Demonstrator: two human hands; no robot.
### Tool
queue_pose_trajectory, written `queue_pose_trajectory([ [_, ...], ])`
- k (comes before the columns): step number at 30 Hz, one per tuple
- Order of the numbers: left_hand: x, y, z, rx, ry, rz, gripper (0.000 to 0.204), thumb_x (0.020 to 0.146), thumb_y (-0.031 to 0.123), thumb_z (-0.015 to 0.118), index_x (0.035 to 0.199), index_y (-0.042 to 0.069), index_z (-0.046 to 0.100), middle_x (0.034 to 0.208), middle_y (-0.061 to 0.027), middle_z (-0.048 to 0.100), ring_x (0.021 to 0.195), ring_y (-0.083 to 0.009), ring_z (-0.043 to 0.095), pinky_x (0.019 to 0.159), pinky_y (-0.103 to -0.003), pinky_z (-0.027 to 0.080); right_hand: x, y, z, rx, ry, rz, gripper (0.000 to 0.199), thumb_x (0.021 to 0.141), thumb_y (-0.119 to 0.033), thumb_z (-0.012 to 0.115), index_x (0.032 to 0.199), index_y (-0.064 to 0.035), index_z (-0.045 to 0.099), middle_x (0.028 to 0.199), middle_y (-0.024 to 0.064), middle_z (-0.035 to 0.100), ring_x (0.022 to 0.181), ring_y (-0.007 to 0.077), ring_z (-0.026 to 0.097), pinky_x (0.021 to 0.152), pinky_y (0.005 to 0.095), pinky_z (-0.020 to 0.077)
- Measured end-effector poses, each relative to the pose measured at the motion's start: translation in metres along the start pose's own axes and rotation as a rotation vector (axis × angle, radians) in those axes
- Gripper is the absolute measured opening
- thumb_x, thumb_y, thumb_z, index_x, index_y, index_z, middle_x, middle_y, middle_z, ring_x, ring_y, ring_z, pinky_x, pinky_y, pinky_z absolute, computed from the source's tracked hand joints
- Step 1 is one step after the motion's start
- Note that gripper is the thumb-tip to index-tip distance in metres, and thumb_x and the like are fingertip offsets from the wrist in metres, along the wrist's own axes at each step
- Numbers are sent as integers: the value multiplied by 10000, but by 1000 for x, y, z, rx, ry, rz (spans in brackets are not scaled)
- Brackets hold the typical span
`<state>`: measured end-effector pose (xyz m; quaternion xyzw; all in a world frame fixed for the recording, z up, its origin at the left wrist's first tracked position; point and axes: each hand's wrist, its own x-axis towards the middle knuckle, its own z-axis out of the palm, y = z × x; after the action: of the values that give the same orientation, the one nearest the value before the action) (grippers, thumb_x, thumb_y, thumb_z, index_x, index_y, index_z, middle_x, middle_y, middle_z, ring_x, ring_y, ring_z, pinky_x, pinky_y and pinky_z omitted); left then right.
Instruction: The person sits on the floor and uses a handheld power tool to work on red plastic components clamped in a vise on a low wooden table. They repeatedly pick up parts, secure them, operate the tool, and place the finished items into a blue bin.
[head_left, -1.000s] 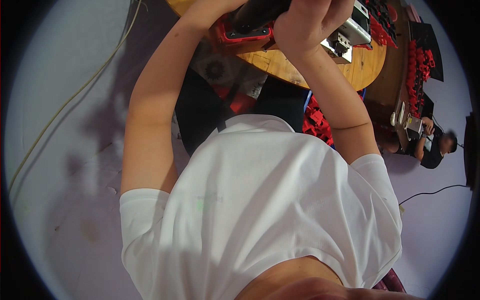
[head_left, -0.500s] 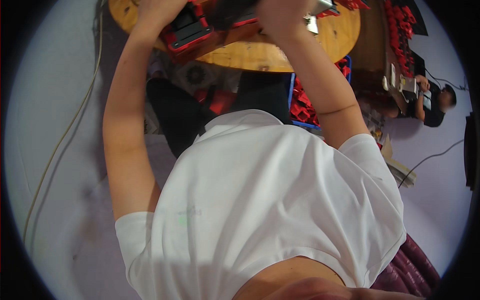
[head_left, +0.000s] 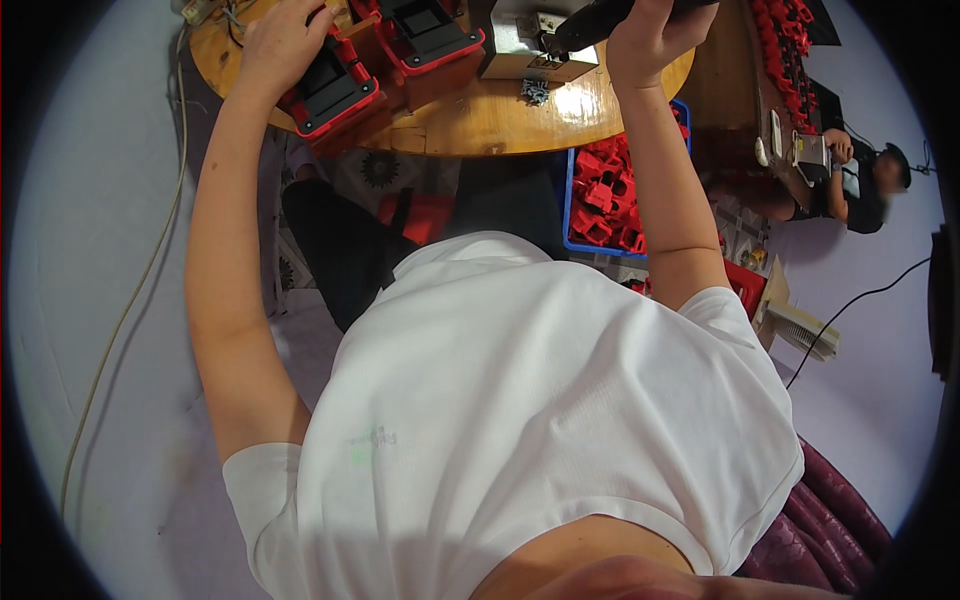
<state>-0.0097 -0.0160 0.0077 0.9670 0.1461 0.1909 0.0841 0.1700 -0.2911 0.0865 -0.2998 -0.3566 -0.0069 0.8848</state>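
Observation:
At the upper left, my left hand [head_left: 280, 45] curls its fingers over the edge of a red and black plastic part [head_left: 335, 98]. A second part like it [head_left: 432, 40] lies just to the right. My right hand [head_left: 650, 45] grips a black power screwdriver [head_left: 590, 27], partly cut off by the upper edge. Its tip is at the front of a silver metal box [head_left: 512, 45] on the table, apart from the red and black parts. By the box's front lies a small pile of screws [head_left: 535, 92].
The round wooden table [head_left: 470, 130] carries these things. Below its right side stands a blue crate [head_left: 568, 215] of red plastic pieces. Another person [head_left: 865, 190] sits at a side table with more red pieces, far right. A cable [head_left: 150, 250] hangs along the left wall.
My right hand and the screwdriver have moved right, from over the red and black parts to the metal box. The screws and second part now show clearly. My left hand stays by its part.

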Motion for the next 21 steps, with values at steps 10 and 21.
queue_pose_trajectory([
  [10, 2, 25, -20, 38, -89, -30, 427, 990, 263, 458, 1411, 309, 509, 1120, -104, 615, 1066, -324, 605, 857, -436, 509, 39, -7, 23, -445, -223, 63, 361, 988, -378, 586, 1106, -53, 482, 753, 65, 585, 569, 140, 573, 527, 290, 499],
  [21, 4, 31, -21, 1, -63, -49, 443, 959, 218, 506, 1393, 305, 537, 1082, -65, 627, 1015, -304, 611, 885, -422, 492, 79, 113, 84, -164, -283, -127, 368, 949, -288, 676, 1130, -51, 461, 796, 43, 567, 615, 114, 558, 546, 276, 490],
])
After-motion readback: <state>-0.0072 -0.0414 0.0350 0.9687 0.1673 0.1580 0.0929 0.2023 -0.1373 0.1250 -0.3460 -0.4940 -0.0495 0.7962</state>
